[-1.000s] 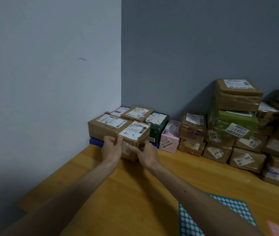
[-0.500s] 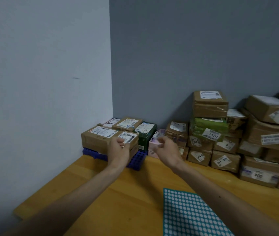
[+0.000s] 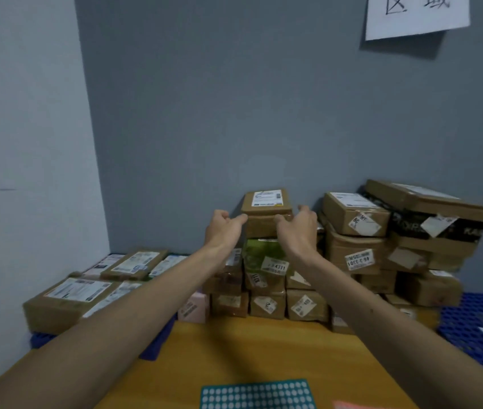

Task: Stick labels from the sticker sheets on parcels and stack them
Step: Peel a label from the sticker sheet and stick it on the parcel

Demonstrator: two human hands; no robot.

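Note:
A brown parcel (image 3: 267, 212) with a white shipping label tops the middle stack against the grey wall, resting on a green parcel (image 3: 259, 252). My left hand (image 3: 225, 228) is at its left front corner and my right hand (image 3: 297, 228) at its right front. Both hands have spread, relaxed fingers, and the thumbs touch or nearly touch the box's front face. A teal sticker sheet (image 3: 258, 394) with white dots lies on the wooden table (image 3: 264, 346) at the bottom edge, with a corner of a pink sheet (image 3: 349, 405) beside it.
Flat labelled parcels (image 3: 69, 299) lie low on a blue pallet at the left. A taller heap of brown parcels (image 3: 396, 231) fills the right, with blue pallet (image 3: 476, 329) showing beyond it. A paper sign (image 3: 417, 13) hangs on the wall.
My hands let go of the parcel set on the left pile and swung right and up to the top box of the middle stack. The camera turned right with them.

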